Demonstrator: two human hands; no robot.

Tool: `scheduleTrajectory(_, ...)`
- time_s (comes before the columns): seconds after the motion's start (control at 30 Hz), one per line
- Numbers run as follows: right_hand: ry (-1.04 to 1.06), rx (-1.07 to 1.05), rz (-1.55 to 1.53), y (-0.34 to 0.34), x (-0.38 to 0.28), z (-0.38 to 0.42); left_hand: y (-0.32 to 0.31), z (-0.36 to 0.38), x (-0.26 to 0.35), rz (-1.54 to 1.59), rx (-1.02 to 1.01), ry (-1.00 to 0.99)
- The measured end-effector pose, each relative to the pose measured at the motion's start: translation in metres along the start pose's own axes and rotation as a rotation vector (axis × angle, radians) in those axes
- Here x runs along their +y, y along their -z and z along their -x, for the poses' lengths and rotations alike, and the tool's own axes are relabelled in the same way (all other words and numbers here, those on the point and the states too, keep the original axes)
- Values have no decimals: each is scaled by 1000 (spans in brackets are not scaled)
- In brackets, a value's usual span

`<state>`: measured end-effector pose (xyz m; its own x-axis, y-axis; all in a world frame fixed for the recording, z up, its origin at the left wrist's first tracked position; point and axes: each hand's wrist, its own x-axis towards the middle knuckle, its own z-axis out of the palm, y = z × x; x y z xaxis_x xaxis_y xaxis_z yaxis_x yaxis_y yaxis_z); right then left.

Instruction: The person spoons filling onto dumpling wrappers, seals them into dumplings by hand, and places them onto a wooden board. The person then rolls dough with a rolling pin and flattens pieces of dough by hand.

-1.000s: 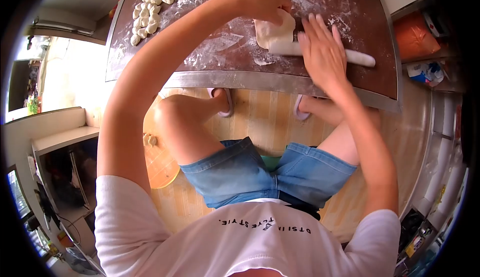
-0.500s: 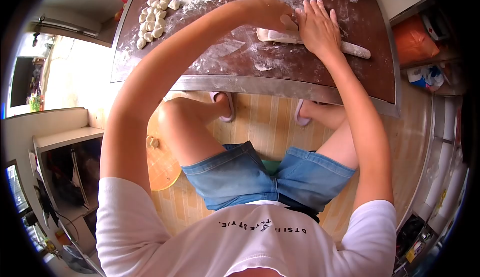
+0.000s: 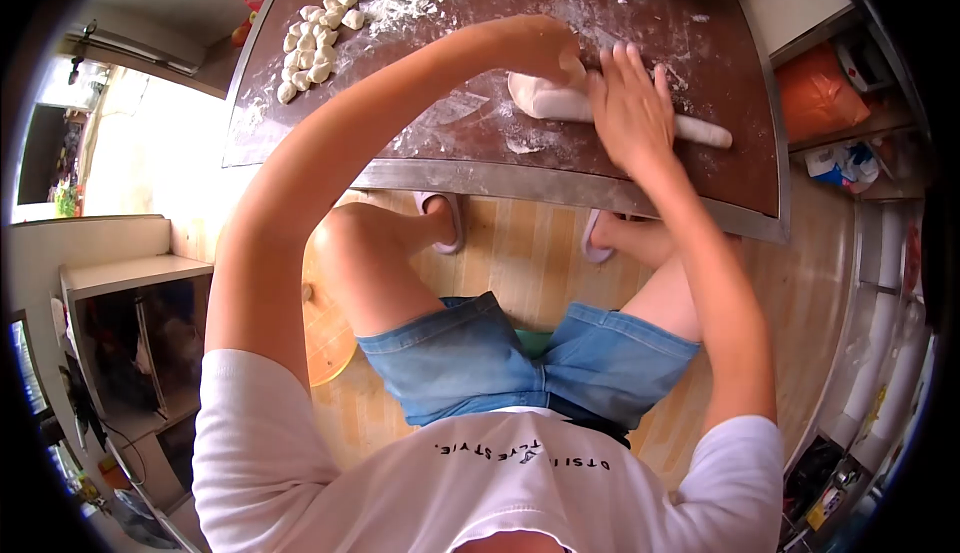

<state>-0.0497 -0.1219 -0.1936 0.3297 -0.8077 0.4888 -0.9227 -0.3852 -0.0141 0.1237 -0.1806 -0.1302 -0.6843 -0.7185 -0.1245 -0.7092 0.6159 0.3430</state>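
Note:
A pale rolling pin (image 3: 705, 132) lies crosswise on the floured brown table (image 3: 440, 175), its right end bare. Dough (image 3: 545, 99) is around its left part. My right hand (image 3: 634, 108) rests flat on the pin and dough, fingers stretched out. Just left of it is my left hand (image 3: 553, 48), bent inward at the wrist over the dough; its fingers are mostly hidden, so its grip does not show. Flour is scattered around both hands.
Several small white dough pieces (image 3: 318, 41) lie at the table's left. A round orange board or stool (image 3: 328, 338) stands on the floor by the left knee. An orange bag (image 3: 822, 91) sits on a shelf at the right. A cabinet (image 3: 135, 278) stands at the left.
The view has shifted slightly. Both hands and the pin appear a little lower in the picture, and more of the dough shows at the pin's left end.

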Motion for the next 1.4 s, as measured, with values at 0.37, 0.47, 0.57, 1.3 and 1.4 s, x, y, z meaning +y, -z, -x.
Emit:
scheduleTrajectory(0.37,-35,-72,-40,4,0,-12,-2,2,-7,12,28,-58)
scheduleTrajectory(0.47,8,-131,-144,36,-17,46,-2,1,-7,80,-13,-70)
scheduleTrajectory(0.57,37,-5,-71,9,-6,13,1,4,-9,166,-24,8)
scheduleTrajectory(1.3,36,-53,-77,18,-10,27,-5,-7,-16,154,-76,-29)
scheduleTrajectory(1.4,-14,6,-24,-5,-1,-12,-1,0,-8,96,-27,0)
